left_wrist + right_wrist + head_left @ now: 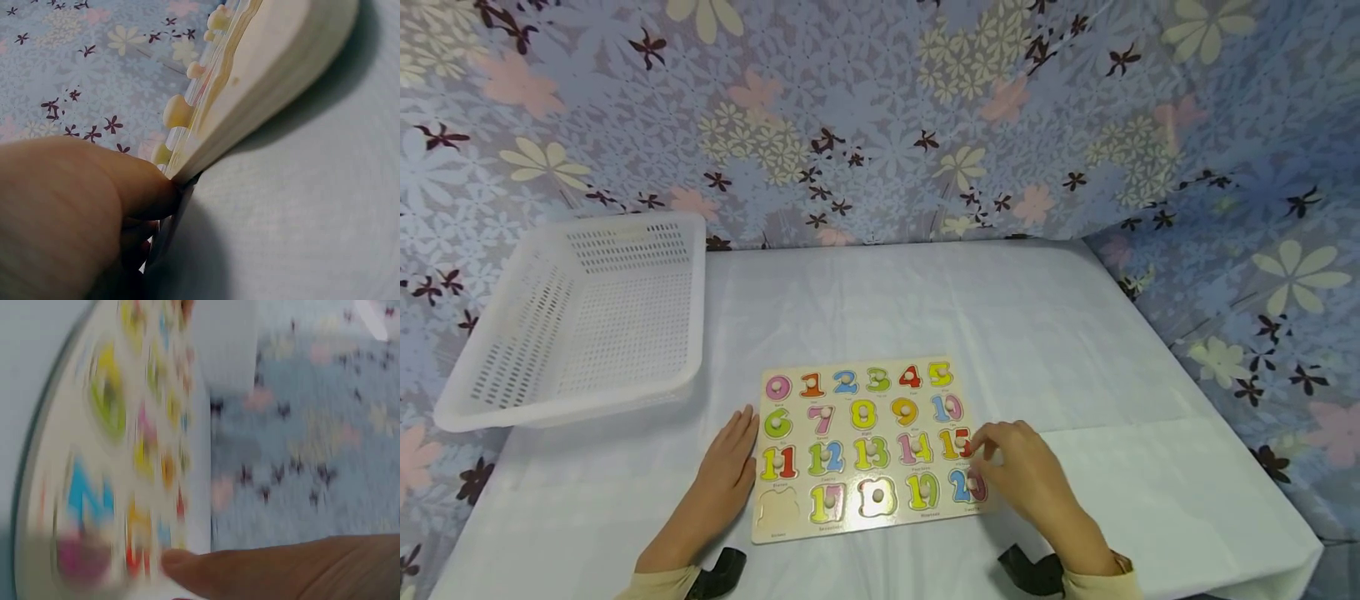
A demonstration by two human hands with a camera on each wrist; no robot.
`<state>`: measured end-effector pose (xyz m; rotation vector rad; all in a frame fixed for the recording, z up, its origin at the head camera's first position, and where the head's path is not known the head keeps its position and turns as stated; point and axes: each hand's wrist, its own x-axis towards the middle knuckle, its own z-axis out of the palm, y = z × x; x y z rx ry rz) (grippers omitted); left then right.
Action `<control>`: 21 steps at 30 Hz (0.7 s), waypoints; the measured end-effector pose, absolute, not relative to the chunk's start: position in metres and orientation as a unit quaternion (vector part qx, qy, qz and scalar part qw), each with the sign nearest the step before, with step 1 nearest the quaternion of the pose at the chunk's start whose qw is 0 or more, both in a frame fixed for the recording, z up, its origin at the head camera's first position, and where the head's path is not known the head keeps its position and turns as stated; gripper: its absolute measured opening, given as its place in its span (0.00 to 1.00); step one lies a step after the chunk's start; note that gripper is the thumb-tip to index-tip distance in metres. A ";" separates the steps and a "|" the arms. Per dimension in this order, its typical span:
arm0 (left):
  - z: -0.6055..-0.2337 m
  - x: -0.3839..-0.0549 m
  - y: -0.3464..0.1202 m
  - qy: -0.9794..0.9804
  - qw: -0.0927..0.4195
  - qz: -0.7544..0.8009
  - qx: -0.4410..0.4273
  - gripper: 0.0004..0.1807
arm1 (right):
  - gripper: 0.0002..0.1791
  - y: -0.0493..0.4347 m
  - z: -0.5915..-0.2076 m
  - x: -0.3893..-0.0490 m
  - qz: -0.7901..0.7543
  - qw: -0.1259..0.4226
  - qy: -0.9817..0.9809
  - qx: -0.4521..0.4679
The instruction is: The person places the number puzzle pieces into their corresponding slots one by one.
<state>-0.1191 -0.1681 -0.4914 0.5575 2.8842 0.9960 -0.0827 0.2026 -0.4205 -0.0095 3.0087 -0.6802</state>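
A wooden number puzzle board (842, 531) lies on the table with coloured, knobbed number pieces from 0 to 20 set in rows. One bare recess (777, 508) shows at its lower left corner. My left hand (724, 471) rests along the board's left edge with fingers extended; in the left wrist view its thumb (147, 187) meets that edge. Over the right edge, my right hand (1026, 471) bends its fingers loosely beside the 15 piece (956, 444) and the 20 piece (967, 486), holding nothing. A blurred digit (187, 565) of it overlaps the board in the right wrist view.
A white perforated plastic basket (692, 333) stands at the left of the table. White cloth (1150, 467) covers the tabletop. Floral fabric (880, 125) hangs behind and at the sides.
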 end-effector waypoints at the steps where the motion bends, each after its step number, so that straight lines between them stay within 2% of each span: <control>1: -0.492 -0.119 -0.168 0.930 0.019 0.320 0.180 0.30 | 0.07 0.212 -0.419 -0.081 -0.213 0.038 0.976 0.011; 7: -0.494 -0.119 -0.169 0.928 0.012 0.325 0.181 0.30 | 0.07 0.244 -0.419 -0.072 -0.175 0.123 0.974 0.072; 10: -0.495 -0.118 -0.169 0.927 0.007 0.328 0.182 0.30 | 0.07 0.248 -0.422 -0.070 -0.177 0.146 0.970 0.078; 21: -0.494 -0.118 -0.168 0.930 0.009 0.323 0.177 0.30 | 0.07 0.245 -0.426 -0.066 -0.193 0.133 0.970 0.061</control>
